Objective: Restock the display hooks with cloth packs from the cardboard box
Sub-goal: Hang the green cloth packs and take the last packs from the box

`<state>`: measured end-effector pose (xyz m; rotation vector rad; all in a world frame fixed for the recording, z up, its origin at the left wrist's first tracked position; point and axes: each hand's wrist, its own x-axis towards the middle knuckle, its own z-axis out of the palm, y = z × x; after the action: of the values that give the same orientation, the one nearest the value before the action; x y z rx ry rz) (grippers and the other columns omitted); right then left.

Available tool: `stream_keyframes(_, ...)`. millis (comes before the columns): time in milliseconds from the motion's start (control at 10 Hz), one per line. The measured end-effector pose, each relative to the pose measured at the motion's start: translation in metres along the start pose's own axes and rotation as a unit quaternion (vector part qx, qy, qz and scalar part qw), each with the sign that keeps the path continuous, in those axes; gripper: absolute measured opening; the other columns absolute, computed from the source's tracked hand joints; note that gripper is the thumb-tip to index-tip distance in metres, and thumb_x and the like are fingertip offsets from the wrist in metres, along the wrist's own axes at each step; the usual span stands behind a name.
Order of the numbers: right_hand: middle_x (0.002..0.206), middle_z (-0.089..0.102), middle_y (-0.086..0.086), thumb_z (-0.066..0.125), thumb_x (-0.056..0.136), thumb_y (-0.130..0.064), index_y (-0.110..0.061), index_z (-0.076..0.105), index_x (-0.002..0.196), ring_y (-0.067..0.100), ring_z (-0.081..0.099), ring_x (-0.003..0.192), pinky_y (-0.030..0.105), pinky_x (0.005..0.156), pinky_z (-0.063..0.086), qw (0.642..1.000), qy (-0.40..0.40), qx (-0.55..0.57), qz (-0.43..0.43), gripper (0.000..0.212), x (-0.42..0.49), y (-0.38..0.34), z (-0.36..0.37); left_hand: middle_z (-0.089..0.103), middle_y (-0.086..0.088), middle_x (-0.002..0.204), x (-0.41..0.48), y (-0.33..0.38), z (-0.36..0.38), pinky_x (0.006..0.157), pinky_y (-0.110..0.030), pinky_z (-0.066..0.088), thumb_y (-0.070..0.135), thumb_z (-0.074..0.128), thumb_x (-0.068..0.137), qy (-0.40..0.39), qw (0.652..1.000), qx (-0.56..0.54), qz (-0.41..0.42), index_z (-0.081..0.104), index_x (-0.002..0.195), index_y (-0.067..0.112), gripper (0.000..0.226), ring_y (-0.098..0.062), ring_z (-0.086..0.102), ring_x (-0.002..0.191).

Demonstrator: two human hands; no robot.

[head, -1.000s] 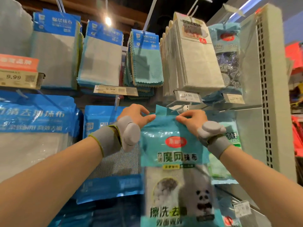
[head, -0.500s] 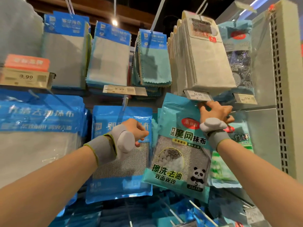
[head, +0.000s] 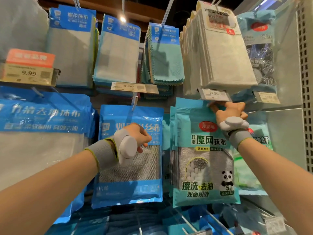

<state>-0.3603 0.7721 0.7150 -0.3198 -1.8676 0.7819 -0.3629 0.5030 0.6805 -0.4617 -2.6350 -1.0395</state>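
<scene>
One hand now: right hand (head: 227, 112) is pinching the teal panda cloth pack (head: 203, 153) up by its hook, w/ left hand (head: 138, 138) dropping off, fingers loosely curled, nearly hung imo.

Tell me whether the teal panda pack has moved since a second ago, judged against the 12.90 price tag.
Yes. The teal panda pack has gone up and to the right: its top edge now sits right under the 12.90 price tag, held there by the right hand.

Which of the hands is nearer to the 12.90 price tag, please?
Right. The right hand reaches up just beneath the 12.90 price tag; the left hand is lower and well off to its left.
</scene>
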Motion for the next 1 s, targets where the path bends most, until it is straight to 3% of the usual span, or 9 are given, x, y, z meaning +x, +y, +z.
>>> stream_keyframes(100,0.136,0.036,0.019,0.05,0.089,-0.057,-0.008,0.05,0.128,0.036,0.034,0.129,0.045,0.106,0.028,0.993,-0.068,-0.095,0.024,0.063,0.004,0.003,0.006,0.068,0.0,0.087,0.003,0.001,0.005,0.039,-0.013,0.041,0.026,0.056,0.092,-0.003,1.0,-0.016,-0.006,0.062,0.105,0.01,0.021,-0.011,0.059,0.055)
stream_keyframes(300,0.155,0.01,0.014,0.057,0.08,-0.051,-0.032,0.025,0.146,0.031,0.013,0.14,0.045,0.111,0.015,0.998,0.015,-0.064,-0.015,0.075,-0.029,0.019,0.064,0.067,-0.006,0.09,0.005,0.004,0.019,0.032,-0.009,0.036,0.02,0.054,0.093,-0.01,0.999,-0.036,-0.004,0.063,0.107,0.006,0.022,-0.012,0.056,0.053)
stream_keyframes(400,0.152,0.025,0.004,0.027,0.079,-0.055,-0.051,0.032,0.132,0.033,0.026,0.135,0.047,0.108,0.026,0.992,-0.025,-0.023,-0.125,0.054,-0.076,0.038,0.093,0.068,-0.005,0.089,0.004,0.002,0.026,0.033,-0.01,0.036,0.022,0.054,0.093,-0.018,0.999,-0.037,-0.002,0.063,0.103,0.008,0.019,-0.012,0.057,0.053)
stream_keyframes(500,0.157,0.011,-0.001,0.031,0.089,-0.054,-0.044,0.019,0.145,0.035,0.019,0.141,0.059,0.105,0.029,0.972,-0.11,-0.12,-0.168,0.058,-0.089,0.059,0.111,0.068,-0.003,0.087,0.003,-0.004,0.036,0.034,-0.01,0.037,0.024,0.053,0.094,-0.029,0.999,-0.03,-0.003,0.063,0.097,0.011,0.017,-0.013,0.058,0.054)
stream_keyframes(600,0.159,-0.013,0.0,0.044,0.097,-0.038,-0.032,-0.001,0.151,0.028,-0.009,0.146,0.049,0.117,0.0,0.94,-0.244,-0.169,-0.169,0.07,-0.071,0.06,0.11,0.068,-0.003,0.087,0.0,-0.01,0.04,0.035,-0.011,0.039,0.025,0.053,0.093,-0.029,0.999,-0.034,-0.005,0.063,0.093,0.013,0.015,-0.011,0.058,0.053)
stream_keyframes(700,0.159,-0.011,0.002,0.038,0.099,-0.037,-0.032,0.004,0.15,0.029,-0.014,0.146,0.04,0.117,-0.008,0.895,-0.362,-0.223,-0.132,0.062,-0.055,0.042,0.103,0.069,-0.001,0.083,-0.008,-0.027,0.042,0.035,-0.011,0.038,0.025,0.055,0.092,-0.023,0.999,-0.031,-0.017,0.064,0.09,0.014,0.014,-0.012,0.059,0.053)
stream_keyframes(800,0.159,0.004,0.009,0.045,0.097,-0.036,-0.031,0.027,0.147,0.035,0.004,0.146,0.045,0.117,0.006,0.905,-0.375,-0.182,-0.079,0.053,-0.055,0.035,0.104,0.068,0.001,0.082,-0.022,-0.035,0.04,0.037,-0.013,0.039,0.025,0.055,0.092,-0.016,0.998,-0.039,-0.041,0.061,0.084,0.015,0.014,-0.012,0.06,0.055)
stream_keyframes(900,0.138,0.049,0.015,0.048,0.095,-0.012,-0.007,0.051,0.132,0.03,0.046,0.128,0.03,0.102,0.038,0.945,-0.327,-0.014,0.007,0.037,-0.082,0.022,0.103,0.068,-0.003,0.084,-0.043,-0.045,0.039,0.04,-0.014,0.04,0.022,0.055,0.092,-0.014,0.997,-0.041,-0.064,0.061,0.077,0.015,0.019,-0.012,0.059,0.053)
stream_keyframes(1000,0.13,0.055,0.018,0.047,0.091,-0.013,-0.009,0.059,0.124,0.034,0.05,0.121,0.037,0.101,0.041,0.974,-0.215,0.042,0.056,0.035,-0.119,0.011,0.101,0.065,-0.005,0.08,-0.077,-0.05,0.04,0.033,-0.011,0.037,0.018,0.053,0.093,-0.006,0.993,-0.09,-0.081,0.065,0.093,0.005,0.017,-0.009,0.057,0.048)
